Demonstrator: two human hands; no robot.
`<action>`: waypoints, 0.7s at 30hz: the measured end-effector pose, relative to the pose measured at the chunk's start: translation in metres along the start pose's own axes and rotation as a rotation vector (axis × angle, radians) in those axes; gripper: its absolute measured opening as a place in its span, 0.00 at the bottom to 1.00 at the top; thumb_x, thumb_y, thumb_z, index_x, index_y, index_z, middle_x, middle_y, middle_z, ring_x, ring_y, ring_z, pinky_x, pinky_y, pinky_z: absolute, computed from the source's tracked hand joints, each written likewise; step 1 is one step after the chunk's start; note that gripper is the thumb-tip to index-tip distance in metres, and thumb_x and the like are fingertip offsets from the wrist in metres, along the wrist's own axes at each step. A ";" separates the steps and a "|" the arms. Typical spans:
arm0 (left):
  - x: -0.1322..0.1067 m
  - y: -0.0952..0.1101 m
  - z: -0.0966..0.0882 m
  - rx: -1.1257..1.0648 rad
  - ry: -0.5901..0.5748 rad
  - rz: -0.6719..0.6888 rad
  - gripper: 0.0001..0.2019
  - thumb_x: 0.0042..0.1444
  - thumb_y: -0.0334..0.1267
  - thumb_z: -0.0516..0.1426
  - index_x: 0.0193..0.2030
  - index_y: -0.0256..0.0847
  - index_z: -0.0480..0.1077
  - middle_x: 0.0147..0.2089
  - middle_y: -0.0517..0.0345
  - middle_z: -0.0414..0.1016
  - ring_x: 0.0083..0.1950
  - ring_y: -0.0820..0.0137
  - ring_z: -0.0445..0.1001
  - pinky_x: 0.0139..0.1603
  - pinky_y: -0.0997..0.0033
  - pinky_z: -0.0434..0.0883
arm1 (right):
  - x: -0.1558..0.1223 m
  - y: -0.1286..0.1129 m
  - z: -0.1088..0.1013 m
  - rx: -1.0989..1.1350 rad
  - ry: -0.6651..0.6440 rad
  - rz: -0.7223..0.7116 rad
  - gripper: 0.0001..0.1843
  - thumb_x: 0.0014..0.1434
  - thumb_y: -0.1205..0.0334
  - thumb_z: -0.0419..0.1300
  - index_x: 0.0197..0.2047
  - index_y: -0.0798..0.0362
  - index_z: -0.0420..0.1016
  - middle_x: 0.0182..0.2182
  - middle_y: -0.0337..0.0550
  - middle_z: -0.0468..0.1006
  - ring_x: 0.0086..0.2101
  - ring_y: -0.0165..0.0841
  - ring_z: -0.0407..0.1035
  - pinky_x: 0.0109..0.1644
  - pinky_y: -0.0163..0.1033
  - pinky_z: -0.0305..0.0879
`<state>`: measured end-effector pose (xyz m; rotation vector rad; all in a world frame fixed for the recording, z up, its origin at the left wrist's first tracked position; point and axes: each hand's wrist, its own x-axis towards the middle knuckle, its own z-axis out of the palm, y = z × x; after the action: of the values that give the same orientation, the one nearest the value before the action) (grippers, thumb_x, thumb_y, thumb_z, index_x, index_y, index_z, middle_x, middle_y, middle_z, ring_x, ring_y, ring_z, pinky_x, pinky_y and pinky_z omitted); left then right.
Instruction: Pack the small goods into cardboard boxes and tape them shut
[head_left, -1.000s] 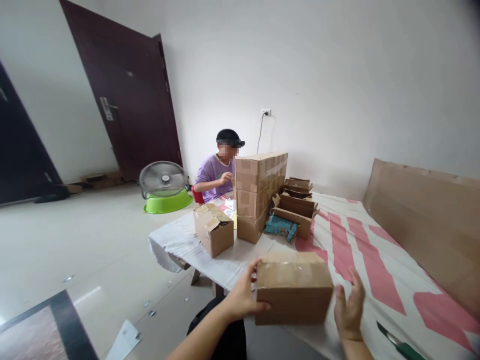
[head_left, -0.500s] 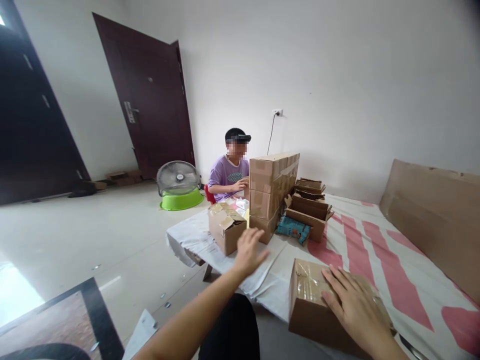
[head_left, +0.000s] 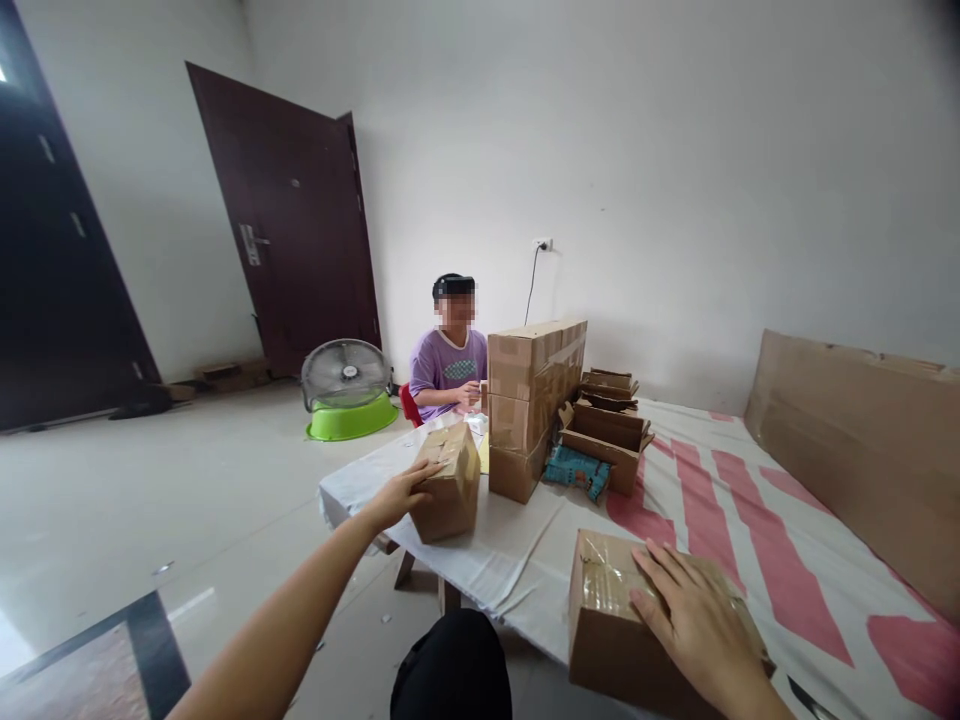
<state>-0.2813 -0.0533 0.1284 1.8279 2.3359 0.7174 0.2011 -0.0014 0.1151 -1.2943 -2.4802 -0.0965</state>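
My left hand (head_left: 401, 492) reaches out over the table's left edge and grips the near side of a small cardboard box (head_left: 450, 485) that stands tilted, its top flaps loose. My right hand (head_left: 694, 620) lies flat, fingers spread, on top of a taped cardboard box (head_left: 607, 620) at the near edge of the table. A stack of sealed boxes (head_left: 531, 400) stands just behind the small box.
The table wears a white cloth with pink stripes (head_left: 720, 510). Open cartons (head_left: 607, 435) and a teal packet (head_left: 576, 468) lie behind the stack. A person in a purple shirt (head_left: 446, 365) sits at the far end. A fan in a green basin (head_left: 346, 390) stands on the floor.
My left hand went from the taped box out to the small box and took hold of it, tipping it up. My right hand came down flat on the taped box.
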 end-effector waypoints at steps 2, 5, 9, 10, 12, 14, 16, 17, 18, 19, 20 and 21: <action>-0.015 -0.012 -0.009 -0.054 -0.052 0.091 0.30 0.48 0.34 0.56 0.61 0.47 0.63 0.68 0.57 0.56 0.67 0.58 0.57 0.66 0.63 0.56 | 0.000 0.000 0.000 0.003 0.002 0.002 0.32 0.60 0.38 0.43 0.60 0.45 0.65 0.60 0.42 0.65 0.60 0.44 0.57 0.63 0.56 0.52; -0.040 -0.023 -0.022 -0.125 -0.155 0.201 0.29 0.48 0.33 0.56 0.60 0.50 0.65 0.68 0.60 0.55 0.67 0.55 0.56 0.66 0.57 0.54 | -0.001 0.000 -0.001 0.008 0.009 0.002 0.32 0.60 0.38 0.43 0.60 0.45 0.66 0.60 0.42 0.65 0.60 0.44 0.58 0.63 0.56 0.52; -0.072 -0.020 -0.033 -0.186 -0.274 0.246 0.26 0.52 0.36 0.57 0.59 0.56 0.65 0.69 0.62 0.53 0.68 0.54 0.53 0.67 0.53 0.51 | -0.001 0.000 -0.001 0.010 0.002 0.006 0.32 0.60 0.38 0.43 0.60 0.45 0.66 0.60 0.42 0.65 0.60 0.44 0.57 0.63 0.56 0.51; -0.078 -0.017 -0.034 -0.212 -0.301 0.259 0.25 0.53 0.37 0.57 0.59 0.56 0.65 0.69 0.62 0.53 0.68 0.54 0.53 0.67 0.52 0.51 | -0.001 -0.001 -0.001 0.010 -0.003 0.007 0.32 0.61 0.38 0.43 0.60 0.45 0.66 0.60 0.42 0.64 0.60 0.44 0.57 0.63 0.56 0.51; -0.084 -0.009 -0.031 -0.280 -0.346 0.293 0.23 0.54 0.39 0.57 0.58 0.55 0.67 0.69 0.60 0.54 0.68 0.54 0.53 0.67 0.53 0.51 | 0.000 -0.001 -0.001 0.009 -0.008 0.007 0.32 0.61 0.38 0.43 0.60 0.45 0.65 0.61 0.42 0.64 0.60 0.44 0.57 0.63 0.56 0.51; -0.080 -0.001 -0.023 -0.358 -0.366 0.326 0.21 0.55 0.40 0.57 0.56 0.53 0.69 0.68 0.58 0.56 0.68 0.55 0.54 0.67 0.53 0.52 | 0.000 -0.001 0.000 0.003 -0.001 0.010 0.31 0.60 0.38 0.43 0.60 0.43 0.65 0.61 0.42 0.64 0.60 0.44 0.57 0.63 0.56 0.51; -0.068 0.007 -0.010 -0.423 -0.352 0.347 0.19 0.54 0.42 0.58 0.54 0.51 0.71 0.67 0.55 0.58 0.68 0.54 0.55 0.66 0.54 0.52 | -0.001 -0.001 0.001 -0.017 0.007 0.023 0.31 0.60 0.37 0.44 0.60 0.41 0.64 0.61 0.41 0.63 0.61 0.46 0.54 0.63 0.59 0.49; -0.061 0.010 -0.003 -0.444 -0.334 0.353 0.19 0.54 0.43 0.58 0.54 0.50 0.72 0.67 0.54 0.58 0.68 0.54 0.55 0.66 0.53 0.52 | -0.002 -0.001 0.002 -0.029 0.005 0.035 0.31 0.59 0.37 0.45 0.60 0.40 0.64 0.61 0.41 0.63 0.61 0.48 0.53 0.63 0.60 0.47; -0.053 0.015 0.004 -0.460 -0.306 0.356 0.19 0.54 0.44 0.58 0.53 0.49 0.72 0.67 0.52 0.57 0.68 0.54 0.54 0.67 0.53 0.52 | -0.002 -0.001 0.002 -0.039 -0.003 0.049 0.31 0.59 0.36 0.45 0.61 0.39 0.63 0.62 0.40 0.62 0.62 0.49 0.52 0.63 0.62 0.46; -0.046 0.019 0.011 -0.472 -0.269 0.359 0.18 0.55 0.44 0.57 0.53 0.48 0.72 0.68 0.51 0.56 0.68 0.54 0.53 0.67 0.53 0.51 | -0.003 -0.002 0.002 -0.045 -0.015 0.062 0.32 0.59 0.36 0.44 0.61 0.39 0.63 0.62 0.40 0.61 0.62 0.49 0.51 0.63 0.62 0.45; -0.040 0.024 0.017 -0.480 -0.235 0.363 0.18 0.55 0.45 0.57 0.53 0.47 0.73 0.68 0.51 0.54 0.68 0.54 0.52 0.67 0.53 0.49 | -0.004 -0.003 0.001 -0.048 -0.027 0.073 0.32 0.59 0.35 0.44 0.61 0.38 0.62 0.63 0.40 0.60 0.62 0.50 0.51 0.63 0.63 0.44; -0.036 0.029 0.022 -0.486 -0.209 0.371 0.18 0.55 0.45 0.57 0.52 0.46 0.73 0.69 0.50 0.53 0.69 0.54 0.51 0.68 0.53 0.49 | -0.004 -0.004 0.000 -0.049 -0.038 0.082 0.32 0.59 0.35 0.43 0.61 0.38 0.62 0.63 0.39 0.60 0.62 0.50 0.51 0.63 0.63 0.43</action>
<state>-0.2377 -0.0757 0.1129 1.9902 1.5355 0.9735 0.2004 -0.0070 0.1136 -1.4293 -2.4668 -0.1141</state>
